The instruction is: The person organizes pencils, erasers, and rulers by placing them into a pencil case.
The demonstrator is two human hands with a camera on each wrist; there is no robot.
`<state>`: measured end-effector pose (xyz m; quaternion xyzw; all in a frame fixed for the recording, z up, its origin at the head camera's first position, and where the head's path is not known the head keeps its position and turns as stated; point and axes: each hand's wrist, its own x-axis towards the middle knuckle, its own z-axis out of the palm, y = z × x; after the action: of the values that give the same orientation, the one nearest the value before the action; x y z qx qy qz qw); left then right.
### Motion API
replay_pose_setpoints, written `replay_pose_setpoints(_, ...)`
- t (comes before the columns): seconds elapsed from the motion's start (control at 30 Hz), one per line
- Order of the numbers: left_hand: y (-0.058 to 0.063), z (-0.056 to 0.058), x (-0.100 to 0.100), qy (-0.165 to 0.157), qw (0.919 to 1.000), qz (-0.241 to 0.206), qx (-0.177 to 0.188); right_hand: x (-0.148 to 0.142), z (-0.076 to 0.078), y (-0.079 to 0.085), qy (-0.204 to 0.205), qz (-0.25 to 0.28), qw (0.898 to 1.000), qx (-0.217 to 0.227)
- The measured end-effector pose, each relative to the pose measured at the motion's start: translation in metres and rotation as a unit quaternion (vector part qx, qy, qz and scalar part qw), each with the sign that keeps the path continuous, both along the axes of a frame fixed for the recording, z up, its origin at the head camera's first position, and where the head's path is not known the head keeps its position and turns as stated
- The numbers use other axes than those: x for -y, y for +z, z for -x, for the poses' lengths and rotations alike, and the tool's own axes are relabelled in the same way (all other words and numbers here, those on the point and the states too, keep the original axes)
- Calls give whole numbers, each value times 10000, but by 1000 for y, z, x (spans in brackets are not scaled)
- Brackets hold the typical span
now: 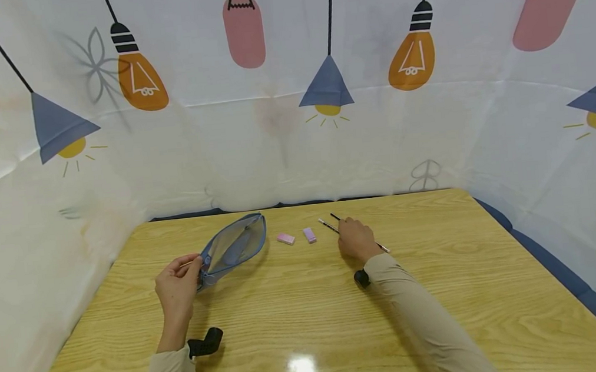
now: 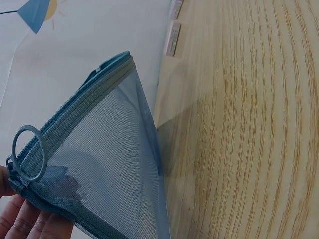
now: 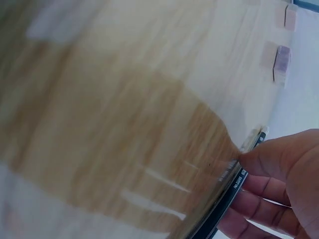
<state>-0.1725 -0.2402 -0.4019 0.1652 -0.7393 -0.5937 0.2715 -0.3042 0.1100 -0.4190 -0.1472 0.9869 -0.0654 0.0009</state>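
My left hand (image 1: 175, 288) pinches one corner of a blue mesh zipper pouch (image 1: 239, 242), near the ring (image 2: 30, 153) on its zipper end. The pouch is raised off the table and tilted. On the right, my right hand (image 1: 357, 240) is low over the table, with thumb and fingers pinching a black pencil (image 3: 230, 195) that has white lettering. In the head view the white-tipped end of a pencil (image 1: 327, 225) sticks out left of that hand. A second dark, thin tip (image 1: 335, 216) shows behind the hand; the rest of it is hidden.
Two small erasers, one pink (image 1: 285, 238) and one purple (image 1: 310, 235), lie between the pouch and my right hand. The wooden table (image 1: 287, 305) ends at a white printed curtain (image 1: 284, 152) at the back and sides.
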Motion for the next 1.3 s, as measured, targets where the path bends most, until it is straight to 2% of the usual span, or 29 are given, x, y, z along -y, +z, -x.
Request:
replay_pose_setpoints(0.43,2,-1,-1,-14,10000,56,5,4,-1,3,-288,-98,9994,190)
replay_pose_setpoints(0.8,1,-2,-1,-28,9999,104,-43,2,-7,4,-298,242,9988,288)
replay_pose_setpoints(1.3,0,-1,-2,-44,9999,93,-70,0,-11,9,-263,205,9986,417)
